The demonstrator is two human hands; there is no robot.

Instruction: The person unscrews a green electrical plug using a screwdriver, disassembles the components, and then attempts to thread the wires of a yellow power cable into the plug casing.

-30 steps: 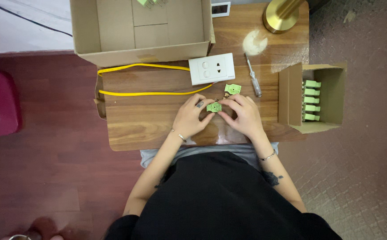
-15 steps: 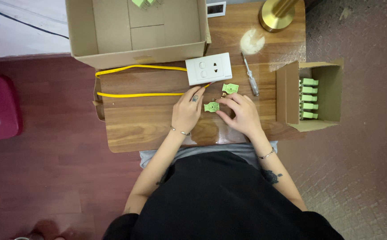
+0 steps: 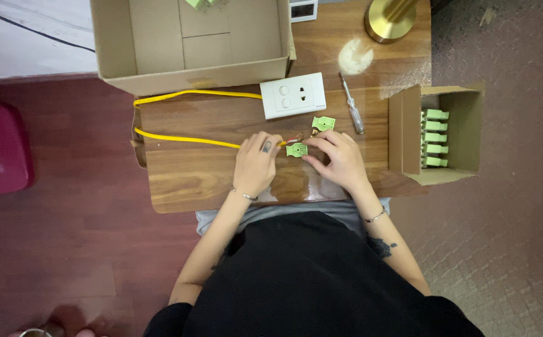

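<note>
**Small green terminal block pinched between both hands, yellow wire led to it**

Seen from above, at a wooden-topped surface point(image 3: 209, 181). Left hand point(image 3: 256, 163) laid flat-ish on the wood, fingers curled forward, fingertips closed on the end of the long yellow insulated wire point(image 3: 184, 137) where it met the small pale-green plastic terminal block point(image 3: 297, 150). Right hand point(image 3: 341, 159) cupped on the other side, thumb and forefinger pinching the same block. Block held just above or on the wood, between the two hands, near the surface's middle. Could not tell whether the bared wire tip sat inside the block's opening; too small to make out.

A second pale-green block point(image 3: 323, 123) lay just beside, toward the white rectangular wall socket plate point(image 3: 292, 95). Slim screwdriver with clear handle point(image 3: 351, 103) lay apart to the right, untouched. More green blocks stood in rows in the small open cardboard box point(image 3: 465, 100) at the right edge. Large open cardboard box point(image 3: 121, 56) at the far side; round brass lamp base point(image 3: 388, 19) beyond.

Judged for doing this well: block kept steady by the right hand while the left fed the wire straight, not at an angle; strands kept together; grip close to the wire's end to stop it bowing; the loop of slack left loose so it pulled nothing sideways.
</note>
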